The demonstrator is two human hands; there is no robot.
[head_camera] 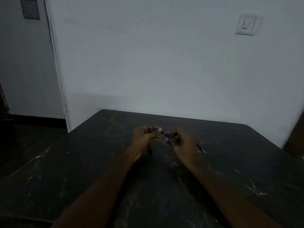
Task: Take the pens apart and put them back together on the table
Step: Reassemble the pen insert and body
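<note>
A blue pen (164,133) is held slanted above the middle of the dark table (82,170). My left hand (144,137) pinches its upper blue end between thumb and fingers. My right hand (182,143) grips its lower dark tip end. A second thin blue pen part (201,148) lies on the table just right of my right hand, partly hidden by it. A small dark pen piece (150,150) sits below my left hand; whether it rests on the table or hangs from the hand is unclear.
The scratched dark table reaches to a pale wall (164,63) at the back. A light switch (246,24) is on the wall at upper right. A brown object (294,139) stands at the table's right edge. Dark floor lies to the left.
</note>
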